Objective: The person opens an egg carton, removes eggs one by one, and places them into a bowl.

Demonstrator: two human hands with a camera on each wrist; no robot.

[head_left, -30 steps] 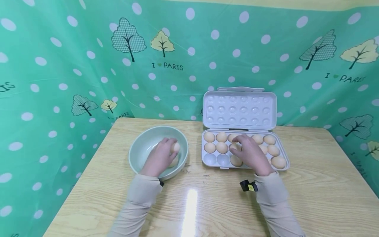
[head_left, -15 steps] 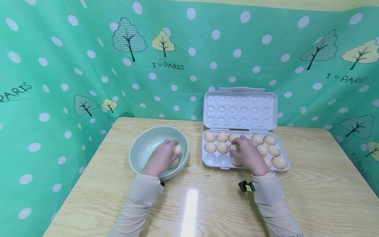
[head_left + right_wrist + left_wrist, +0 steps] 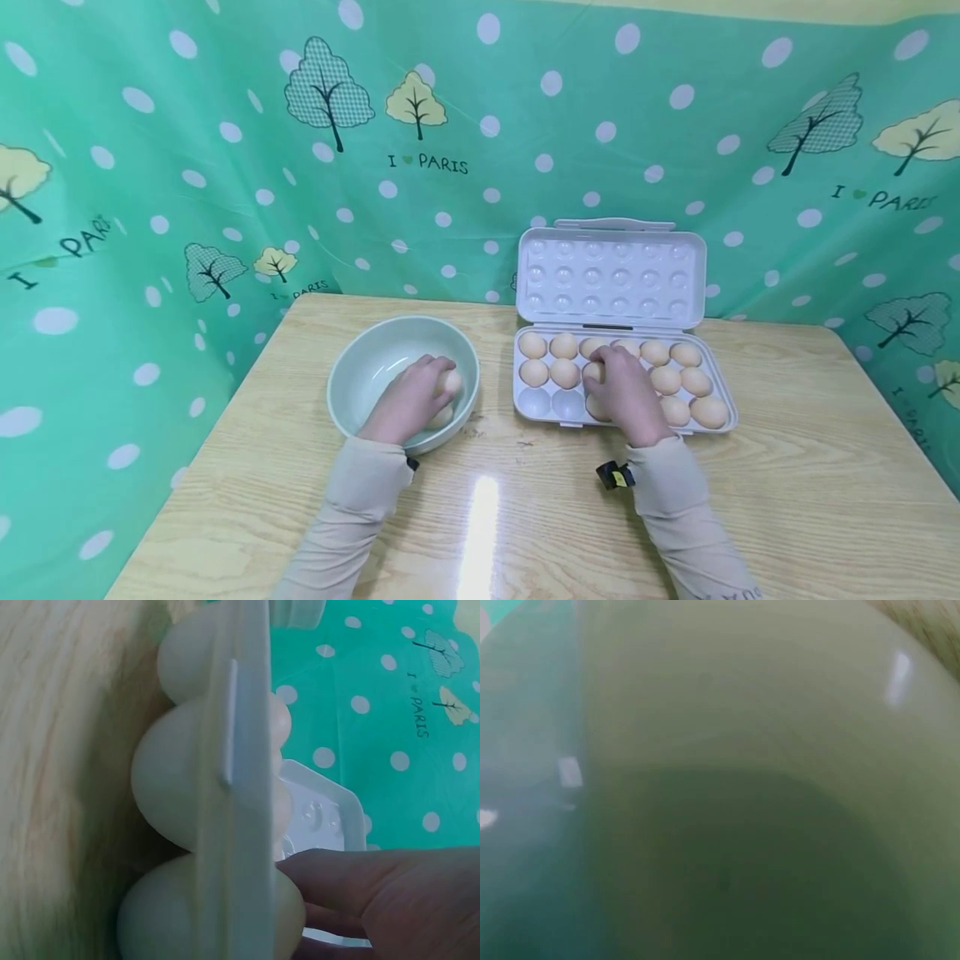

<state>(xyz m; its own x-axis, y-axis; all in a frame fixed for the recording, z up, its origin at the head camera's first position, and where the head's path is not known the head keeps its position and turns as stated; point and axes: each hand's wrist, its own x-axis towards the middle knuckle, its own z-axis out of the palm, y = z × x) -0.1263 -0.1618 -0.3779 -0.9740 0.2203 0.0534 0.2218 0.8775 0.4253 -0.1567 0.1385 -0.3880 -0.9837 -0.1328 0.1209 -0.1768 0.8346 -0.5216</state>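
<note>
My left hand [image 3: 411,400] is inside the pale green bowl [image 3: 352,358], fingers curled over an egg [image 3: 449,382]. Another egg [image 3: 441,417] lies just below it in the bowl. A close, blurred bowl wall [image 3: 780,697] fills the left wrist view; no hand shows there. Over the white egg box [image 3: 542,423], my right hand [image 3: 628,392] has its fingers and thumb around an egg [image 3: 595,372] in the middle row. In the right wrist view, my right hand [image 3: 405,900] reaches over the box's edge [image 3: 247,825], the thumb beside a front-row egg [image 3: 289,915].
The box's lid [image 3: 611,279] stands open against the green dotted cloth [image 3: 487,100]. Eggs [image 3: 666,381] fill most cups; two front-left cups [image 3: 551,405] are bare. The wooden table [image 3: 540,517] extends around the bowl and box.
My right hand has shifted slightly left and its fingers have drawn around the middle-row egg, uncovering front-row eggs to its right. My left hand stays nearly still in the bowl.
</note>
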